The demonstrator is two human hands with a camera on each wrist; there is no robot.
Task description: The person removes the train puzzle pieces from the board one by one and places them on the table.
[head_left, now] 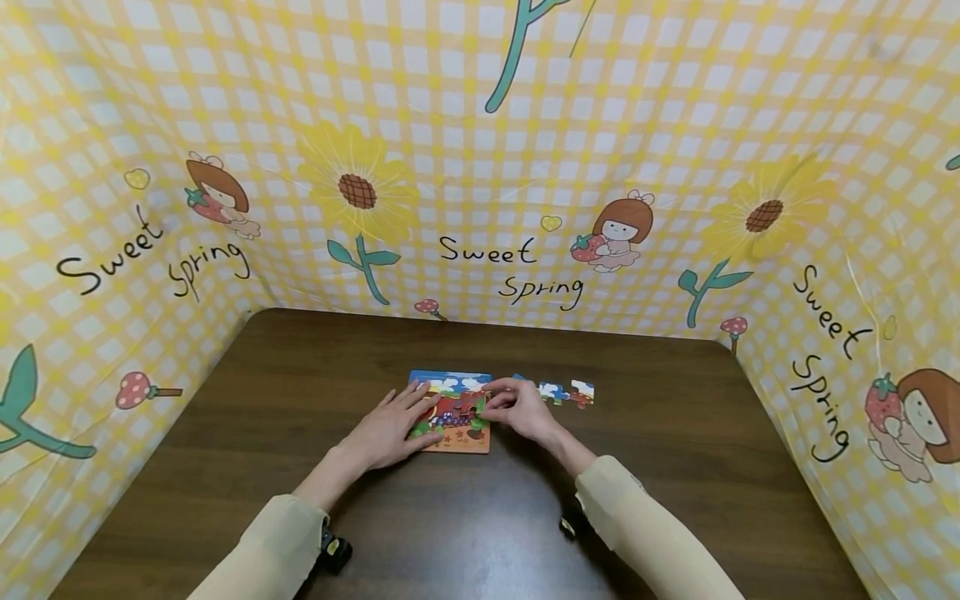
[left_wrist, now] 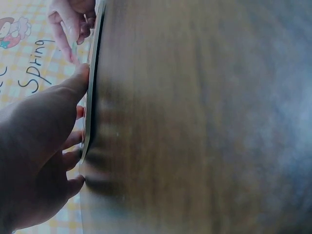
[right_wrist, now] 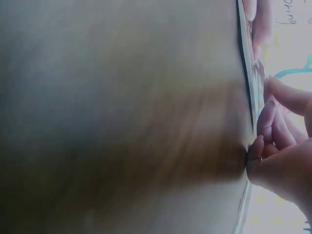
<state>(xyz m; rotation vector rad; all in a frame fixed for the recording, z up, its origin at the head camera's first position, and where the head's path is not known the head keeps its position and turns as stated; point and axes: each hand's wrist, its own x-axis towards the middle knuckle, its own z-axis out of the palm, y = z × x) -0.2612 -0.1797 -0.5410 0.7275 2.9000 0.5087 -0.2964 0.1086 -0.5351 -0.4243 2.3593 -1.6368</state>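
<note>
A jigsaw puzzle in a flat tray, printed with a red shape, green plants and a blue sky, lies on the table. My left hand rests flat over its left side, fingers spread and thumb along the lower edge. At the right edge, my right hand pinches a puzzle piece between thumb and forefinger, mostly hidden by the fingers. The left wrist view shows the left thumb on the tray's edge. In the right wrist view, the right hand's fingertips meet low over the tray.
Just right of the right hand lie loose puzzle pieces, one blue and white and one with white and red. The dark wooden table is enclosed by yellow checked cloth on the back and sides.
</note>
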